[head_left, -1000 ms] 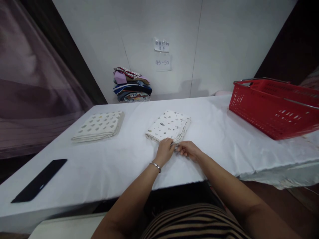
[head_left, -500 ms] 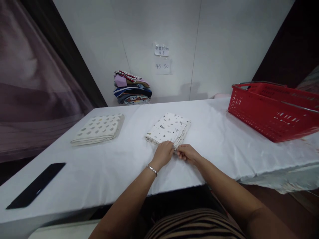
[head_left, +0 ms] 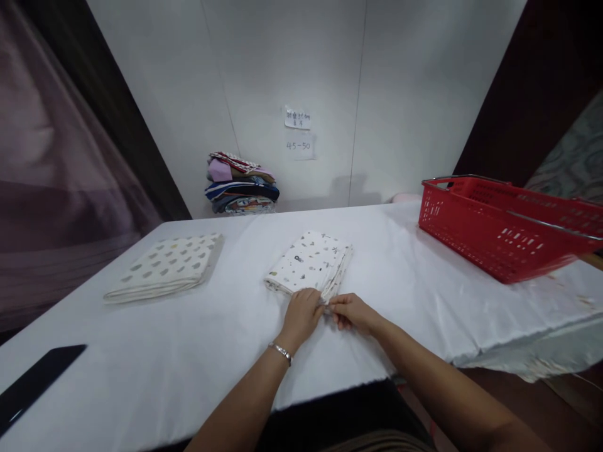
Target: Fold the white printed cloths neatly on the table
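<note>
A folded white cloth (head_left: 308,260) with small dark prints lies in the middle of the table. My left hand (head_left: 303,311) is closed on its near edge, fingers over the layers close to the near right corner. At that same corner my right hand (head_left: 349,311) pinches the cloth edge between thumb and forefinger, the other fingers curled under. The two hands almost touch. Loose layers show along the cloth's right side. What lies beneath my left fingers is hidden.
To the left lies another folded cloth (head_left: 164,267) with grey spots. A dark flat object (head_left: 40,383) rests at the table's (head_left: 188,351) near left. A stack of folded fabrics (head_left: 242,185) stands by the back wall, and a red basket (head_left: 499,226) at the right.
The camera view has tilted up and shifted slightly, so everything sits lower in the picture. Both hands keep their hold at the cloth's near corner, with hardly any movement.
</note>
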`<state>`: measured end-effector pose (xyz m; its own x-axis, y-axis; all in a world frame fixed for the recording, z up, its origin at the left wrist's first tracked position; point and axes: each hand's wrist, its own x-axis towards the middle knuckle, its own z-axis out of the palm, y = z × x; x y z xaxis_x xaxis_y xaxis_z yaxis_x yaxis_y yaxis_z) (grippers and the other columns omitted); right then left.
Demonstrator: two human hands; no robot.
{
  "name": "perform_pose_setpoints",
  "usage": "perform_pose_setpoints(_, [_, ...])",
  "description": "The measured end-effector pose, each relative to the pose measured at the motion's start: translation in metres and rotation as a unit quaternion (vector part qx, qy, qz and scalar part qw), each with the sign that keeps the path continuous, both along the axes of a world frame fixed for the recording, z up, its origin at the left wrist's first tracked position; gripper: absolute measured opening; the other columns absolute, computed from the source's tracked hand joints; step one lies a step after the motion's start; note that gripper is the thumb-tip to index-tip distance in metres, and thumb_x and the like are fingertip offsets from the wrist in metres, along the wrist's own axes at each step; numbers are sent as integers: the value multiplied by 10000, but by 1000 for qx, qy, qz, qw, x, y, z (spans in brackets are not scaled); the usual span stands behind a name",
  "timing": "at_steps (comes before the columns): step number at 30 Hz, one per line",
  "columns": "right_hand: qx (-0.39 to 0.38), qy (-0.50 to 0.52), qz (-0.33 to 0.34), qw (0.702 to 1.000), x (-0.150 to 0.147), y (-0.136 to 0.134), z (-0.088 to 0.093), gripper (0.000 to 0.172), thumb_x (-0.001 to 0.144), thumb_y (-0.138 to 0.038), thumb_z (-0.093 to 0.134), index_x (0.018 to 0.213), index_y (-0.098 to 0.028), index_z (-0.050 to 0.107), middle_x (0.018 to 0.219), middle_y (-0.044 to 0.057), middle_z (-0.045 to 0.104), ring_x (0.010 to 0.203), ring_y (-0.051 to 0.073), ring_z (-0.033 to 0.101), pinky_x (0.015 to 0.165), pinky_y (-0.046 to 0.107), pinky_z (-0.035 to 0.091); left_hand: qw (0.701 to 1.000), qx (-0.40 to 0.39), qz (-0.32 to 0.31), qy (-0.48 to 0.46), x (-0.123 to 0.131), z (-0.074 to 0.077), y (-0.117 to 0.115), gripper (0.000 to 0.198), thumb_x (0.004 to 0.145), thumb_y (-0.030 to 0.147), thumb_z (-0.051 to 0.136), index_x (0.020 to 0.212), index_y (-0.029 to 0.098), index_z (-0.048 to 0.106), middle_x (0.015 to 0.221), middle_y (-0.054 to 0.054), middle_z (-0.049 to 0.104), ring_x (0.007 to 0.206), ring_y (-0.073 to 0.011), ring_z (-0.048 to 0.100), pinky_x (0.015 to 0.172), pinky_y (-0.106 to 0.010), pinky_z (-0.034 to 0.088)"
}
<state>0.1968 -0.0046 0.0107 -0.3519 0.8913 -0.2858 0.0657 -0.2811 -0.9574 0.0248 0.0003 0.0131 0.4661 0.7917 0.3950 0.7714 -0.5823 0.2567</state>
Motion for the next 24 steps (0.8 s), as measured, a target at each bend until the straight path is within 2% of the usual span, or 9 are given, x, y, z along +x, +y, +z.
perform_pose_setpoints(4, [8, -19, 12, 1000, 8, 13, -1, 107, 721, -240, 570, 716, -145, 618, 534, -25, 603, 379, 71, 513, 332, 174, 297, 1000, 5, 5, -3, 0, -1, 0, 65, 791, 155, 521, 833, 190, 486, 874, -25, 568, 868, -191, 514, 792, -340, 383])
perform_pose_setpoints(8, [-35, 8, -64, 997, 24, 39, 6, 79, 717, -174, 577, 765, -141, 630, 632, 1, 652, 436, 75, 552, 346, 165, 340, 1000, 5, 6, -3, 1, 0, 0, 73, 776, 142, 522, 824, 190, 494, 874, -32, 571, 873, -200, 514, 796, -349, 382])
perform_pose_setpoints(11, [-64, 37, -93, 993, 34, 62, 10, 62, 746, -158, 560, 771, -140, 614, 674, 14, 660, 478, 73, 567, 368, 153, 368, 1000, 4, 4, -6, 1, -1, 1, 79, 770, 131, 517, 814, 191, 492, 872, -35, 572, 876, -201, 512, 810, -355, 379])
perform_pose_setpoints(15, [-87, 49, -122, 987, 41, 90, 10, 147, 833, -175, 484, 716, -133, 564, 598, 5, 607, 421, 55, 501, 341, 142, 329, 1000, 6, -2, -14, 0, -4, 2, 97, 767, 127, 515, 830, 198, 492, 878, -37, 573, 879, -204, 510, 823, -363, 381])
perform_pose_setpoints(19, [-107, 55, -158, 980, 46, 116, 12, 281, 909, -223, 399, 653, -150, 490, 497, -38, 487, 363, 36, 399, 320, 124, 275, 1000, 8, -4, -19, 1, -5, 2, 107, 763, 116, 511, 823, 201, 489, 863, -33, 568, 864, -204, 510, 823, -367, 387])
perform_pose_setpoints(24, [-92, 43, -176, 979, 56, 143, 16, 335, 936, -198, 323, 625, -162, 444, 477, -52, 414, 364, 36, 366, 331, 112, 268, 999, 2, -9, -36, 1, -4, 2, 114, 759, 102, 512, 815, 199, 491, 853, -25, 565, 855, -193, 506, 815, -354, 385])
